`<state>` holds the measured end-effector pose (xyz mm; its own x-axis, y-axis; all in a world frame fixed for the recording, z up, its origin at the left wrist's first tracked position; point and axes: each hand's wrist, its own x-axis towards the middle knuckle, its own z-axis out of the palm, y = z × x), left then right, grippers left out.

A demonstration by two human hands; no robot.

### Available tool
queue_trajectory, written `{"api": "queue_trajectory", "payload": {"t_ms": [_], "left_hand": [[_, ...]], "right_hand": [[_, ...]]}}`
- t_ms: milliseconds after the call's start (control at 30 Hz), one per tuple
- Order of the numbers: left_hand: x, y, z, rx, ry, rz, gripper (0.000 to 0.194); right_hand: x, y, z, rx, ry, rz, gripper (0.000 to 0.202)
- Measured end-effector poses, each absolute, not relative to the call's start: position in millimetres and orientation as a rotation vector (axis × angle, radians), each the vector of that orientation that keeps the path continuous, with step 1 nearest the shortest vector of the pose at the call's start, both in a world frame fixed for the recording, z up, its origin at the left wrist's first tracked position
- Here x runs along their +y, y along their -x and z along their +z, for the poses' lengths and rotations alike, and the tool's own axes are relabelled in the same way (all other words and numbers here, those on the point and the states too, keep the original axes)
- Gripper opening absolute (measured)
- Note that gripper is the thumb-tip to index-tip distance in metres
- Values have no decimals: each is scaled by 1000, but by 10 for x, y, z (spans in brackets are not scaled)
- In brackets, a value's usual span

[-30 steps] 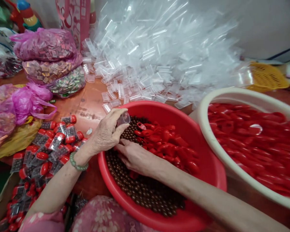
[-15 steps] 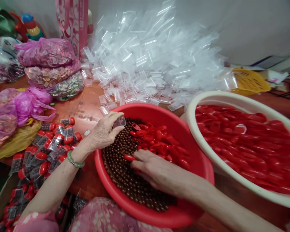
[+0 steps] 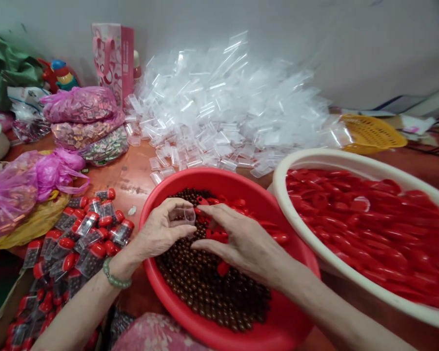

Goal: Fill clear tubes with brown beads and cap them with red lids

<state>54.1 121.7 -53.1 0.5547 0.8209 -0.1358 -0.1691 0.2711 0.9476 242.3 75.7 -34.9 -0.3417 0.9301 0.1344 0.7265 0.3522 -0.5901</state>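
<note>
My left hand (image 3: 164, 226) grips a small clear plastic box (image 3: 189, 214) at the left side of a red basin (image 3: 307, 297), its open end facing right. Close to that end is my right hand (image 3: 237, 234), thumb and forefinger spread apart; its other fingers are hidden. Red plastic caps (image 3: 245, 204) lie behind and under the right hand. One red cap (image 3: 223, 268) shows just below its thumb; whether the hidden fingers touch it I cannot tell. Brown round balls (image 3: 205, 287) fill the basin's left and near part.
Filled boxes with red caps (image 3: 91, 239) lie heaped at left. Behind the basin rises a pile of clear boxes (image 3: 219, 107). A white tub (image 3: 281, 180) of red pieces stands at right, a yellow basket (image 3: 376, 131) beyond it. Pink bags (image 3: 82, 105) sit at back left.
My right hand has risen from the balls, moving up to the mouth of the clear box, and its thumb and forefinger have spread. The left hand still holds the box. The view has tilted up slightly.
</note>
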Motion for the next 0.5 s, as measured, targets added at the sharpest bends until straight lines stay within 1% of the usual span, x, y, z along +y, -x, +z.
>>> {"api": "queue_trajectory", "payload": {"t_ms": [100, 167, 233, 267, 333, 400, 500], "left_hand": [[1185, -536, -528, 745, -1029, 800, 39], [1173, -508, -547, 772, -1027, 786, 40], [1153, -476, -574, 833, -1049, 805, 46], [1139, -463, -588, 879, -1068, 840, 50], [1108, -444, -611, 973, -1107, 938, 52], [1083, -435, -628, 1021, -1137, 1010, 46], [1065, -428, -650, 1017, -1150, 1049, 37]], "right_hand": [[865, -2220, -389, -1990, 1357, 907, 27], [947, -2184, -422, -1911, 1339, 1068, 27], [1052, -2205, -430, -2026, 1403, 1087, 27], [1118, -2227, -423, -2172, 1490, 991, 25], [1274, -2273, -403, -2474, 1711, 640, 24], [1440, -2297, -402, -2613, 1874, 333, 21], [1632, -2263, -474, -2715, 1966, 167, 23]]}}
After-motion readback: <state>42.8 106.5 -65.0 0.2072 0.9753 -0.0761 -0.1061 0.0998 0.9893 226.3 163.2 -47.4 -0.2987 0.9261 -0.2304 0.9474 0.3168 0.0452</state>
